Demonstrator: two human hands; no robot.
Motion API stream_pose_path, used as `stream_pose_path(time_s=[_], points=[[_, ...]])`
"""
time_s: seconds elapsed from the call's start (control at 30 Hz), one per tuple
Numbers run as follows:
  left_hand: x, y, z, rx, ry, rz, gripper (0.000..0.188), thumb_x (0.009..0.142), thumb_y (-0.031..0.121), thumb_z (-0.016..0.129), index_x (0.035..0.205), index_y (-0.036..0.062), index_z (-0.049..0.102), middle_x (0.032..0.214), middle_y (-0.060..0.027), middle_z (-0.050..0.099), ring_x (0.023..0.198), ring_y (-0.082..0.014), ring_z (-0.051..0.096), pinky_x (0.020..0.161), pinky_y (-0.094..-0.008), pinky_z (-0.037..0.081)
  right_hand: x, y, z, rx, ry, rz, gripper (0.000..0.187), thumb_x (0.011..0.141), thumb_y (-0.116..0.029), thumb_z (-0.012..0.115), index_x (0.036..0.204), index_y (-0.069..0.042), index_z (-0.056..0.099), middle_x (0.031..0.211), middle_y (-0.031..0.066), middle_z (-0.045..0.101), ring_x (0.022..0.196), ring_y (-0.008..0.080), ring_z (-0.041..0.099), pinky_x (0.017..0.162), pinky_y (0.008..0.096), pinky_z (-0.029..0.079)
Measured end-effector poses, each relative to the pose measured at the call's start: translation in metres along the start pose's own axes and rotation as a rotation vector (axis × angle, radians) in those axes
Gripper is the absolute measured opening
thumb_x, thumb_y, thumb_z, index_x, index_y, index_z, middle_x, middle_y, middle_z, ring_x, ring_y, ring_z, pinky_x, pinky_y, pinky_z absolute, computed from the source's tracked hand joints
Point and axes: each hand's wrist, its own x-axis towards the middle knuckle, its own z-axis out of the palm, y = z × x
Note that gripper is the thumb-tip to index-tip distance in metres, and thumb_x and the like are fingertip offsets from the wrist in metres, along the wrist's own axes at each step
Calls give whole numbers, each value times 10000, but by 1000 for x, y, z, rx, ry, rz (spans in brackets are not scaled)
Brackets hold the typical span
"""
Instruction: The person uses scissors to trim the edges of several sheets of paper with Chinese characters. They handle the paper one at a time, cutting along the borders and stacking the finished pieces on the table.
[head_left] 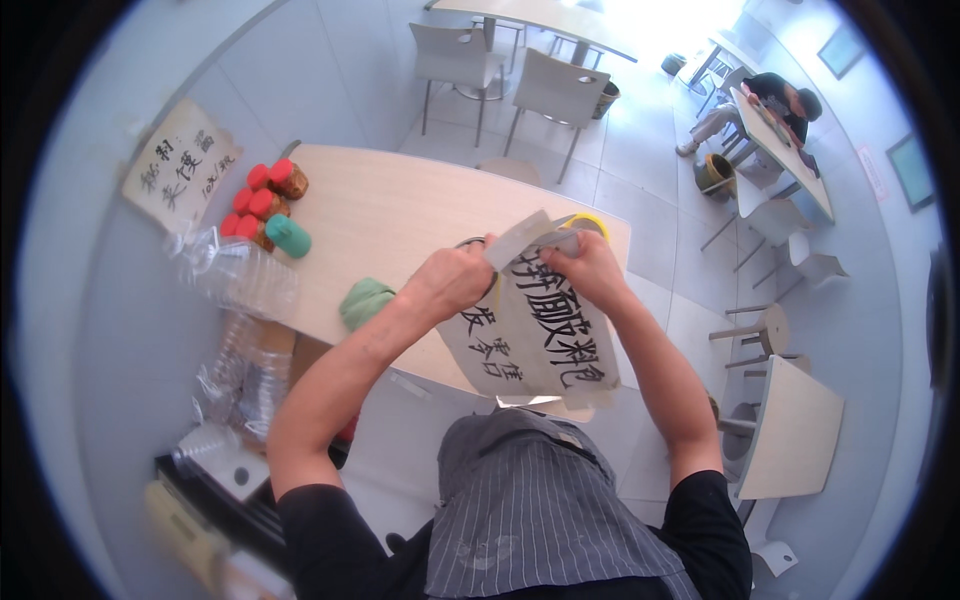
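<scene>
I hold a grey-brown cardboard sheet (530,335) with large black handwritten characters over the near edge of a pale wooden table (400,205). My left hand (455,280) is closed around scissors (472,244); only their dark handle loops show above my fingers. My right hand (590,268) pinches the sheet's top edge, where a grey flap (522,238) folds upward between both hands. The scissor blades are hidden behind the sheet and my fingers.
On the table's left stand jars with red lids (262,198) and one with a teal lid (288,236), beside a green cloth (365,300) and a yellow tape roll (592,222). Bagged clear bottles (235,285), another cardboard sign (180,165), chairs (558,90), a seated person (780,100).
</scene>
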Motion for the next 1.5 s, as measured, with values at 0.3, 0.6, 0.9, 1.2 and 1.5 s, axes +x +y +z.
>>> stream_pose_path(time_s=[0.3, 0.6, 0.9, 1.2, 1.5], points=[[6, -5, 12, -84, 1, 1, 364, 803, 47, 456, 1122, -129, 448, 781, -179, 620, 625, -286, 646, 533, -349, 528, 14, 11, 6, -108, 7, -3, 282, 771, -176, 667, 970, 23, 652, 844, 168, 678, 788, 250, 657, 741, 350, 498], [9, -16, 28, -115, -210, -11, 168, 782, 46, 477, 875, -39, 588, 790, -205, 636, 665, -322, 648, 565, -387, 528, 29, 25, 15, -130, -22, 65, 291, 757, -184, 675, 963, 21, 655, 854, 170, 676, 812, 257, 657, 756, 359, 495], [-21, -66, 81, -79, -294, -596, 168, 826, 102, 490, 850, 43, 645, 822, -180, 660, 789, -341, 648, 686, -454, 499, 38, 47, 5, -87, 28, 88, 265, 798, -128, 673, 970, 66, 620, 855, 102, 667, 754, 146, 633, 704, 298, 512], [-66, -101, 113, 618, -560, -699, 202, 860, 167, 517, 966, 124, 683, 922, -73, 650, 936, -239, 568, 770, -428, 418, -1, 26, -23, 182, 120, 137, 233, 821, -95, 657, 983, 66, 611, 858, 95, 668, 728, 137, 631, 677, 290, 525], [-112, -124, 121, -1540, -23, -1040, 344, 846, 88, 620, 1153, 31, 475, 892, -114, 631, 754, -183, 626, 637, -273, 518, -15, 80, -65, 684, 229, 31, 247, 857, -99, 639, 1038, 57, 575, 914, 114, 667, 770, 172, 653, 708, 304, 545]])
